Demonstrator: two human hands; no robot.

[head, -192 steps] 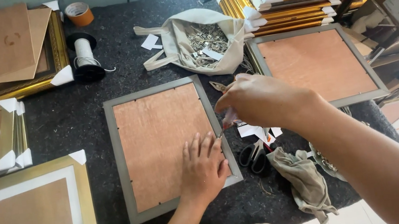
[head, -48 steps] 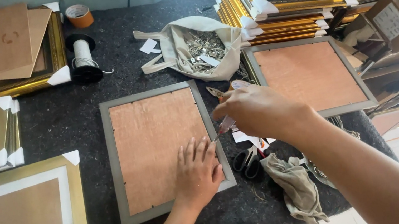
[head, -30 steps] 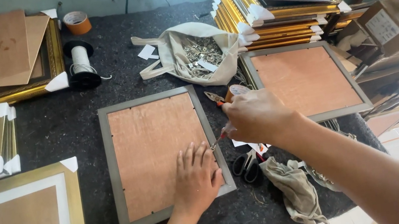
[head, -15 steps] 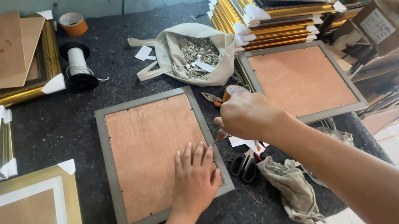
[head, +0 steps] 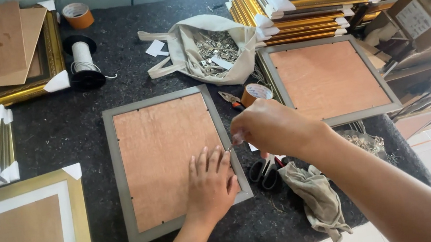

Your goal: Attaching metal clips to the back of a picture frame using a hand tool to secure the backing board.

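Head view: left hand (head: 212, 188) flat, fingers spread, on the frame's wooden backing (head: 170, 160); right hand (head: 271, 129) fingers pinched closed

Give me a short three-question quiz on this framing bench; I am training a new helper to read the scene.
1. True or false: the left hand lies flat on the grey frame.
2. What lies just right of that frame's lower right corner? A) scissors B) a hammer C) a brush
3. What holds the loose metal hardware?

Key:
1. True.
2. A, the scissors.
3. The open cloth bag.
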